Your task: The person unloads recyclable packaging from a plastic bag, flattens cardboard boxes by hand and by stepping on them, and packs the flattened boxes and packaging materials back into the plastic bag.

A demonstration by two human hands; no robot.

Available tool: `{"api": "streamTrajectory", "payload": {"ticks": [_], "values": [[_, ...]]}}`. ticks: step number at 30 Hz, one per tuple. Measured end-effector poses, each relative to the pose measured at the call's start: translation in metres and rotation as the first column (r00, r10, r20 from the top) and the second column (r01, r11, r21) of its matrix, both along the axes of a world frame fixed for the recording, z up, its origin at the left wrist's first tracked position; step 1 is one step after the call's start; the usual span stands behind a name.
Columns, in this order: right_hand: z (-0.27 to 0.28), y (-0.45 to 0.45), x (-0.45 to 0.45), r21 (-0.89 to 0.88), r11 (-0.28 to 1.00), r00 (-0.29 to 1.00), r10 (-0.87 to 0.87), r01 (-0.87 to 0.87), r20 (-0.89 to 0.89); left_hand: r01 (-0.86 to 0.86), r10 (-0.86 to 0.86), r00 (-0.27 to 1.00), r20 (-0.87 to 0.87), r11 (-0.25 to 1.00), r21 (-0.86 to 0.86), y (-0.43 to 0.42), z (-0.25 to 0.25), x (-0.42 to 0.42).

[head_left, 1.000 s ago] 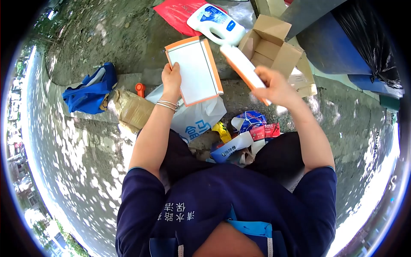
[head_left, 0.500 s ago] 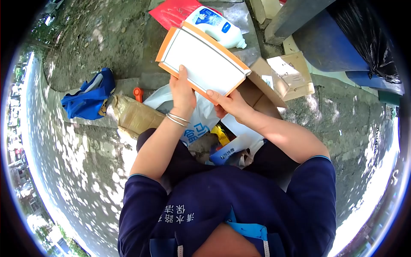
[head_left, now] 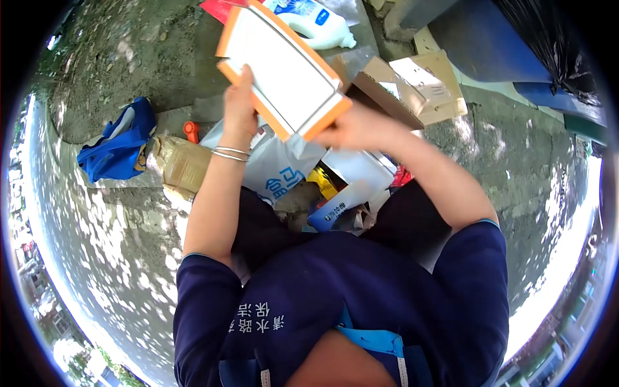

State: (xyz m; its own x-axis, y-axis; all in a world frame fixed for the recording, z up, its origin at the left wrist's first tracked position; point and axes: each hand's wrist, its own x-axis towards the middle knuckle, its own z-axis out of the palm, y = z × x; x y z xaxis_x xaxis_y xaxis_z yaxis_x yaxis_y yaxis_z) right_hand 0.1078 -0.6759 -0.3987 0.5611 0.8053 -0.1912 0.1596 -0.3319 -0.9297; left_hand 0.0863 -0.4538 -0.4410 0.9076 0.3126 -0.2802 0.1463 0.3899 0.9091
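Note:
A white tray-like piece of cardboard with orange edges (head_left: pixel 284 71) is held up in front of me, tilted down to the right. My left hand (head_left: pixel 240 106) grips its lower left edge, thumb on the white face. At its lower right corner is my right hand (head_left: pixel 358 128), blurred, its fingers partly hidden at the orange edge. Below lie a white plastic bag with blue print (head_left: pixel 274 171), a white flat piece (head_left: pixel 361 171), a yellow packet (head_left: pixel 322 182) and a blue-and-white packet (head_left: pixel 336 209).
A white bottle (head_left: pixel 316 24) lies beyond the cardboard. Open brown boxes (head_left: pixel 438 90) are at right, near a blue bin (head_left: pixel 487 45) with a black bag (head_left: pixel 548 58). At left are a blue bag (head_left: pixel 119 145), a taped parcel (head_left: pixel 180 164) and an orange object (head_left: pixel 191 131).
The separate orange-edged piece left my right hand, which came over to the held cardboard. That cardboard tilted more steeply and its right corner flap opened out. A white piece now lies over the red packets.

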Motion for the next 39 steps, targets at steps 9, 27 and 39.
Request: {"api": "streamTrajectory", "payload": {"ticks": [9,27,39], "values": [[-0.021,-0.036,0.019,0.227,0.887,0.822,-0.24,0.401,-0.516,0.086,-0.074,0.996,-0.055,0.959,0.271,0.0,0.022,-0.008],[-0.096,-0.043,0.029,-0.39,0.915,0.989,0.134,-0.1,0.058,0.199,-0.396,0.916,-0.068,0.3,0.933,-0.009,-0.054,-0.015],[-0.068,-0.012,0.035,-0.119,0.892,0.797,-0.321,0.436,0.512,0.503,-0.502,0.86,-0.089,0.864,-0.006,-0.059,0.011,-0.032]]}}
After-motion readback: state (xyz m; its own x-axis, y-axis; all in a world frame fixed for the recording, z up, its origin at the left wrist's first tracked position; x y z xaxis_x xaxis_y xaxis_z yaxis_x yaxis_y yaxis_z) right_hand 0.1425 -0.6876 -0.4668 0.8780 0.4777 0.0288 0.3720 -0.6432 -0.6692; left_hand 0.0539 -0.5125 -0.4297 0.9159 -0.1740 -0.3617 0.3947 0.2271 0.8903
